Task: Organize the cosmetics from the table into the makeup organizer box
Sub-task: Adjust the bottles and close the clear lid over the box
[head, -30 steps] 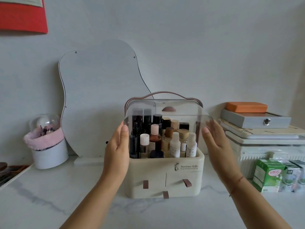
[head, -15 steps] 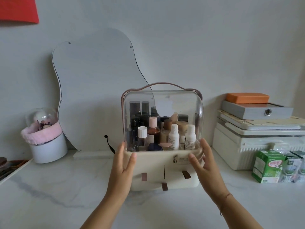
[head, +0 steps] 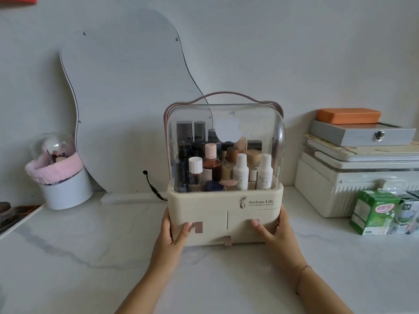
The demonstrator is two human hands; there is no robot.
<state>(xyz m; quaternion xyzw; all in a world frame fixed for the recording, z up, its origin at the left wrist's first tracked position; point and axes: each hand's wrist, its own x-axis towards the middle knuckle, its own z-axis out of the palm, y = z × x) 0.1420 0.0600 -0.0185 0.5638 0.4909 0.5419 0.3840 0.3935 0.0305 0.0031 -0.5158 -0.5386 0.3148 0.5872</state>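
The cream makeup organizer box point(head: 213, 200) stands in the middle of the white marble table point(head: 79, 257). Its clear domed lid point(head: 226, 118) is down over several bottles point(head: 241, 172) packed upright inside. A pink handle arches over the top. My left hand point(head: 172, 234) grips the box's lower left corner, thumb on the front by a pink drawer tab. My right hand point(head: 275, 233) grips the lower right corner the same way. All drawers look closed.
A wavy mirror point(head: 118, 98) leans on the wall behind, with a black cable point(head: 150, 184) at its foot. A white pot with a pink band point(head: 61, 180) stands at the left. Stacked cases point(head: 353, 168) and green cartons point(head: 374, 214) fill the right.
The clear lid came down from half-raised to fully closed. Both hands then dropped from the lid's sides to the lower corners of the box.
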